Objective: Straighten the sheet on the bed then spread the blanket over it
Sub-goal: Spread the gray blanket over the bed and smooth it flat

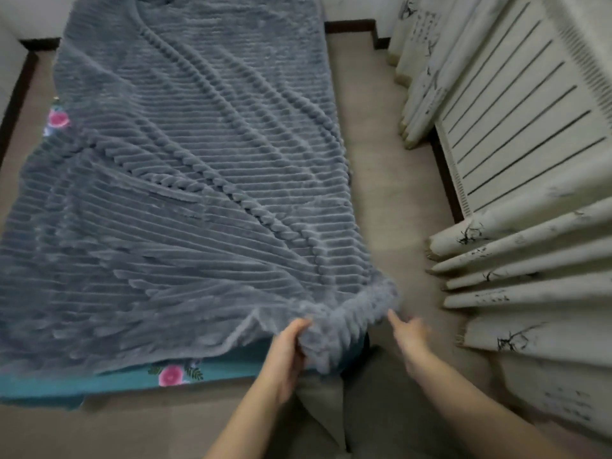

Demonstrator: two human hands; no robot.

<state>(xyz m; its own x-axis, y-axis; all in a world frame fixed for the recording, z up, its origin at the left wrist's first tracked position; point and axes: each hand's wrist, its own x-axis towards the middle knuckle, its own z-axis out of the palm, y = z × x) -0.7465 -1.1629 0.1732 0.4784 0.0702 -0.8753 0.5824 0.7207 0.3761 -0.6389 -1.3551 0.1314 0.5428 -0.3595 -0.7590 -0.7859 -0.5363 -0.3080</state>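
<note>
Blanket (185,180), grey and ribbed, covers most of the bed (49,389), with diagonal ridges running to the near right corner. Floral sheet (172,376) shows along the near edge. Step, as I judge it: spreading.

Left hand (288,356) grips the blanket's near right corner, fingers curled into the pile. Right hand (409,332) reaches just beside it, fingers straight, holding nothing.

Next move likely needs both hands on the hem, pulling the ridges flat.

One grey ribbed blanket (185,180) and one teal sheet (126,382) are in front of me. Two pink flowers show on the sheet, one at its far left edge (58,119) and one at its near edge (169,376). I count two hands of mine, left hand (288,352) and right hand (409,336), plus one white slatted panel (516,127) and two bunches of pale curtain (420,61) (530,286).
</note>
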